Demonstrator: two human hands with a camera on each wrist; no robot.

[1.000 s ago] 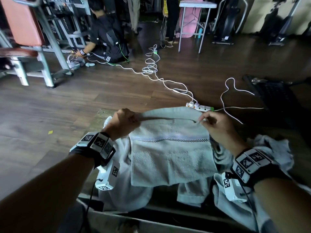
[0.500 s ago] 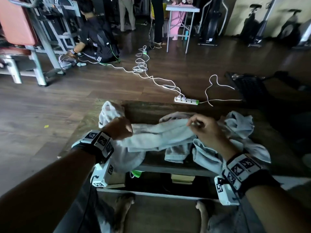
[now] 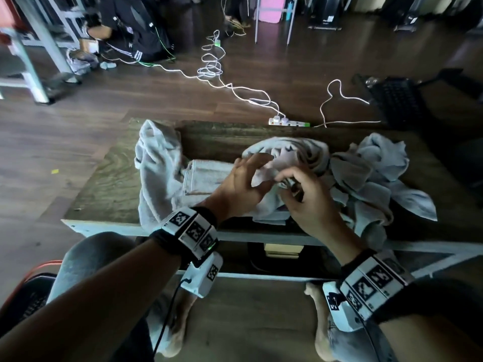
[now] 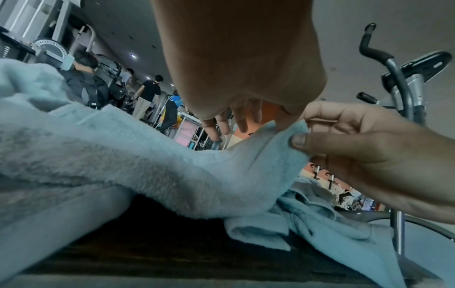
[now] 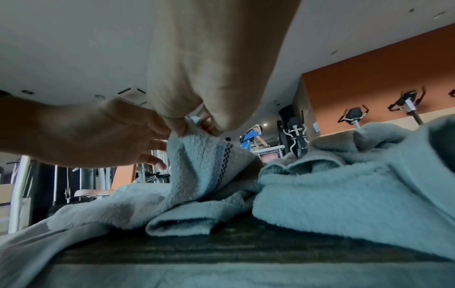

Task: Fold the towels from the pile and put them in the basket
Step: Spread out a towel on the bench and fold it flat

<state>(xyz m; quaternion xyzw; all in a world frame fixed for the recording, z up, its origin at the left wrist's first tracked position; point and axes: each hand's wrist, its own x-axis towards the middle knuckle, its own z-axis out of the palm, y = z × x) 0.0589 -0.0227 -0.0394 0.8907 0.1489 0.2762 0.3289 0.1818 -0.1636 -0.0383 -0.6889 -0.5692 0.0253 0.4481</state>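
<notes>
A low wooden table [image 3: 112, 178] stands on a dark plank floor in a dim gym, with a white power strip [image 3: 288, 122] and its looping cords just beyond the far edge, a seated person in black [image 3: 133, 30] at the far left, and exercise bikes [image 5: 354, 115] against an orange wall. On the table lie pale grey-blue towels: a folded towel [image 3: 206, 176] left of centre, a long crumpled towel [image 3: 156, 168] draped beside it toward the near edge, and a loose pile of towels [image 3: 371, 176] heaped at the right. The towel being worked [image 3: 292, 150] rises bunched in the middle, between the folded one and the pile; a dark checked band [image 5: 225, 157] runs across it. The right hand [image 3: 311, 202] pinches its edge between thumb and curled fingers. The left hand [image 3: 240, 189] is beside it with fingers spread and lightly bent — its thumb lies at the same edge, but whether it truly grips is hard to tell. A dark woven basket [image 3: 397, 100] sits on the floor at the far right, partly in shadow. The head view is motion-blurred, and the towels' hems blur into one another.
</notes>
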